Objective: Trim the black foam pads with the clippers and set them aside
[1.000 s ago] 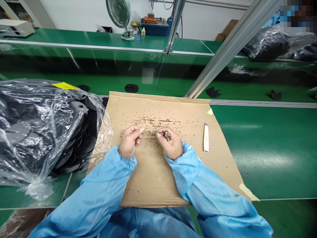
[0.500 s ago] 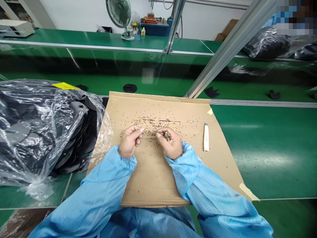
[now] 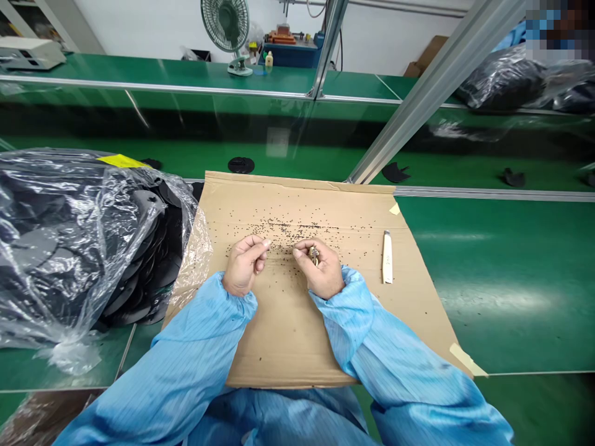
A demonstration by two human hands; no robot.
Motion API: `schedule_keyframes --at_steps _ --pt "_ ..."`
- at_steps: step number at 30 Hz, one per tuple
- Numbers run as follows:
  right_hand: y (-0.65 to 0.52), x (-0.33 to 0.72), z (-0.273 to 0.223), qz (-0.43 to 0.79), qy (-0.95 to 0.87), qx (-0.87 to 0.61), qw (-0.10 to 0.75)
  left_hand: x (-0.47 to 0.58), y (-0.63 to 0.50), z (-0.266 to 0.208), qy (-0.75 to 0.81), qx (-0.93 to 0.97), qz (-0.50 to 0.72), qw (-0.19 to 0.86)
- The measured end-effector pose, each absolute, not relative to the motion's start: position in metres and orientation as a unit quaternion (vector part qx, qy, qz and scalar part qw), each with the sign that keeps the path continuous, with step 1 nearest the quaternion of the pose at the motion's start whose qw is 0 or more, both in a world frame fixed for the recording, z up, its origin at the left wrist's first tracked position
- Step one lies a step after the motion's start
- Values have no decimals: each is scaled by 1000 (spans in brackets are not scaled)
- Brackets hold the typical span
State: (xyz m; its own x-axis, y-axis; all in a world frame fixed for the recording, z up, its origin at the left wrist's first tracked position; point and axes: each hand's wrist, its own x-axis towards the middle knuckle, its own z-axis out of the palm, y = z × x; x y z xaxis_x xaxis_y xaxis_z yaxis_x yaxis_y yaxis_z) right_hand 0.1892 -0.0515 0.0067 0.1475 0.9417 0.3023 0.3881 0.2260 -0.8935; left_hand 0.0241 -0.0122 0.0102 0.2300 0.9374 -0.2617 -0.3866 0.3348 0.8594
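Observation:
My left hand [image 3: 244,265] hovers over the cardboard sheet [image 3: 297,334], thumb and forefinger pinched together. Whatever lies between those fingertips is too small to make out. A short gap to the right, my right hand [image 3: 320,267] is curled around a small brass-coloured metal piece [image 3: 314,254], most of it hidden by the fingers. Its thumb and forefinger also meet at the tip. Many tiny black bits [image 3: 297,234] lie scattered on the cardboard under and beyond both hands. Right of them rests a slim cream-coloured handled tool [image 3: 387,257], its exact kind unclear.
A clear plastic bag [image 3: 83,248] of flat black parts fills the left side. Behind the cardboard runs a green belt [image 3: 186,162] carrying a round black part [image 3: 241,165] and other black pieces [image 3: 395,172]. A slanted metal post [image 3: 418,105] rises at right; a fan [image 3: 226,28] stands behind.
The black parts on the belt have shifted slightly left. The fan's head has turned a little. Both hands look unmoved.

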Motion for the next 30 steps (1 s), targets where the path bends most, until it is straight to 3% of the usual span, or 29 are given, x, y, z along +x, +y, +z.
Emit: schedule_keyframes --at_steps 30 --pt "-51 189 6 270 -597 -555 513 25 -12 10 406 341 465 709"
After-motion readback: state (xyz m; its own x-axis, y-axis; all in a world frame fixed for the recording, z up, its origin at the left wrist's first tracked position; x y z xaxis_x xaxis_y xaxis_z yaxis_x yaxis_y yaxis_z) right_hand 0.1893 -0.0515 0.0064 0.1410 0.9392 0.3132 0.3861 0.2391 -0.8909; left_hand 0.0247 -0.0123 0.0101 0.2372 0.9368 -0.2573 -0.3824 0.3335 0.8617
